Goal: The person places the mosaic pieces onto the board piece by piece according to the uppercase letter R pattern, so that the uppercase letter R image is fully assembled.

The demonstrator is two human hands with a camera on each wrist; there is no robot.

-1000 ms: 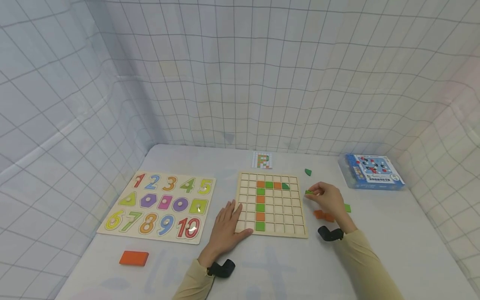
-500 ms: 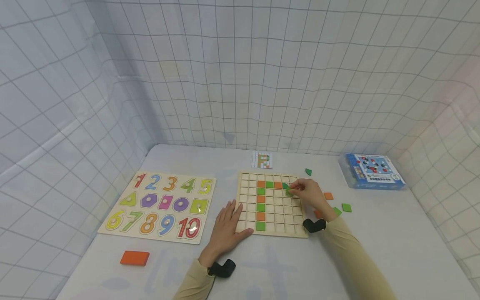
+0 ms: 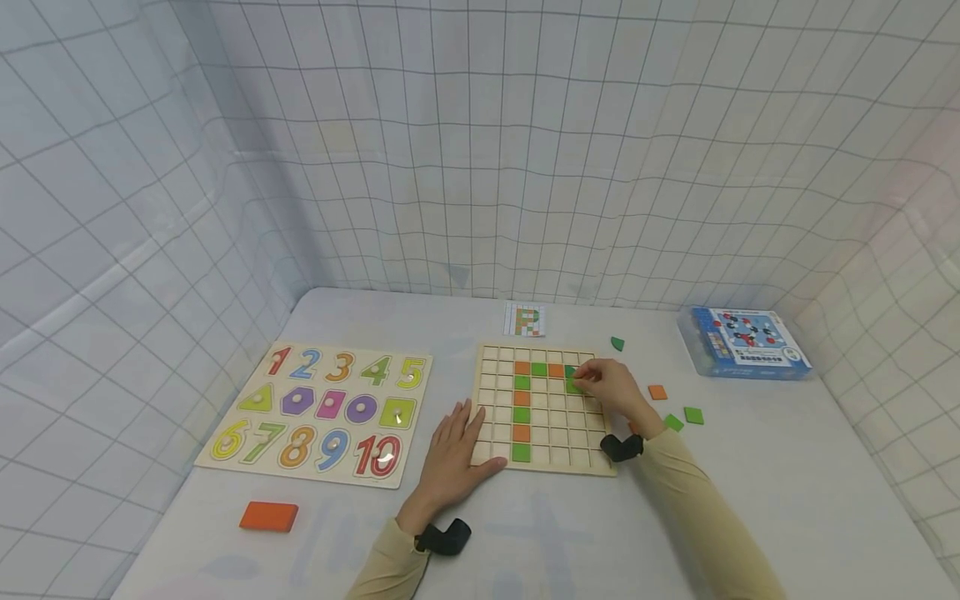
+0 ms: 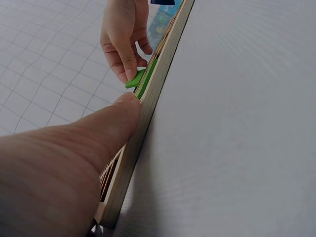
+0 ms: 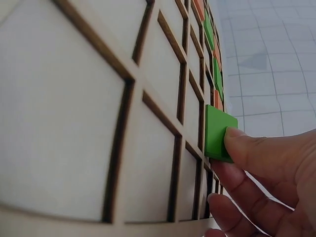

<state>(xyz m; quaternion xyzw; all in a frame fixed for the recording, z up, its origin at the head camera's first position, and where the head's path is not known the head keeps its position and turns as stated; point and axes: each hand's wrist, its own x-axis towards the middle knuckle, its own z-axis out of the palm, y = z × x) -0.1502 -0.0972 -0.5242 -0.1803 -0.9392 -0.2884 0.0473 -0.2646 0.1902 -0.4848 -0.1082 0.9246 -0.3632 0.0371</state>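
My right hand (image 3: 611, 387) pinches a green square tile (image 5: 217, 133) between thumb and fingers, tilted over a cell of the wooden grid board (image 3: 555, 417). That cell lies just below the dark green quarter-round tile (image 3: 570, 371) that ends the top row. Orange and green tiles fill a column (image 3: 521, 415) and a short top row (image 3: 539, 369) of the board. My left hand (image 3: 453, 458) lies with fingers extended on the board's left edge. Its thumb (image 4: 116, 116) rests on the near corner area in the left wrist view.
Loose green tiles (image 3: 693, 415) and orange tiles (image 3: 657, 392) lie right of the board, with a dark green quarter-round piece (image 3: 617, 343) behind. A pattern card (image 3: 525, 320) sits at the back. Around them are a number puzzle (image 3: 315, 414), an orange block (image 3: 269, 517) and a blue box (image 3: 750, 343).
My right hand has carried the green square tile leftward from beside the board to over the cell under the quarter-round tile. The left hand has stayed in place.
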